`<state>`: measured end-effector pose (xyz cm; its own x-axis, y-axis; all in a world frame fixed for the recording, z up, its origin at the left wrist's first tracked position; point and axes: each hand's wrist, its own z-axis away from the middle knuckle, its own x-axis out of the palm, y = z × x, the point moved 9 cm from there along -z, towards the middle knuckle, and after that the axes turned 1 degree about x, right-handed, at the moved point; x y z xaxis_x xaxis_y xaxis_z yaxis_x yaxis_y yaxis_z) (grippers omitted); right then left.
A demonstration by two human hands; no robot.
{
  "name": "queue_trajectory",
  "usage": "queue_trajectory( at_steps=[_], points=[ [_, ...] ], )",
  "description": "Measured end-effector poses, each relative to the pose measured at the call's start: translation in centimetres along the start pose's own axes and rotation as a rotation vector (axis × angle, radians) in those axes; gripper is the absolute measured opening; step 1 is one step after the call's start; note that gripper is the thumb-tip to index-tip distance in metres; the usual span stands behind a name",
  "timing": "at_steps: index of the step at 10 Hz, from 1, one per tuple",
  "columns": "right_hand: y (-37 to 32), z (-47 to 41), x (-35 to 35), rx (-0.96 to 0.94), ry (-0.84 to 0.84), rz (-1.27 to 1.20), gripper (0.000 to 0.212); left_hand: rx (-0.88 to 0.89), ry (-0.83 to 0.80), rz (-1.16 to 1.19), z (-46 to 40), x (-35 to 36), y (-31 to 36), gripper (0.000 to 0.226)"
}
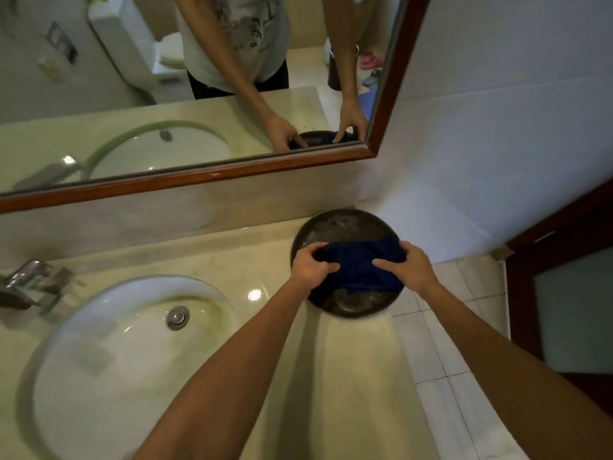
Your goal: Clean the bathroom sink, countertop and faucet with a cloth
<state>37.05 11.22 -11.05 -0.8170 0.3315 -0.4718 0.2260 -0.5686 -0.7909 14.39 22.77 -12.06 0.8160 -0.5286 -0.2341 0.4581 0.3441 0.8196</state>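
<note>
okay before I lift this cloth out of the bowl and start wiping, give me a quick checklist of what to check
1. Left hand grips the blue cloth: ok.
2. Right hand grips the cloth: ok.
3. Cloth wet enough: cannot tell.
4. Dark bowl sits fully on the countertop: not ok, its right side sticks out past the edge.
5. Sink free of objects: ok.
6. Faucet turned off: ok, no water seen running.

Glossy stone countertop (232,260), cloth (358,263) matt
</note>
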Motion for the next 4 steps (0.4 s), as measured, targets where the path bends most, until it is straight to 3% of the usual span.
queue_trajectory(
  at_steps=[1,2,3,4],
  points=[
    [0.0,-0.3,0.6,-0.179,-0.050,0.157,0.069,0.100,-0.005,-0.400,-0.2,0.4,-0.3,0.057],
    [-0.4,-0.1,0.4,-0.271,-0.023,0.347,0.075,0.060,0.052,-0.420,0.4,-0.8,-0.6,0.049],
    [-0.9,0.8,-0.8,-0.293,0.121,0.415,0.073,-0.092,0.166,-0.215,1.2,-3.6,-1.5,0.036],
    [-3.6,3.1,-3.7,-0.306,0.274,0.326,0.061,-0.037,0.227,-0.205,3.7,-6.9,-0.5,0.034]
  ],
)
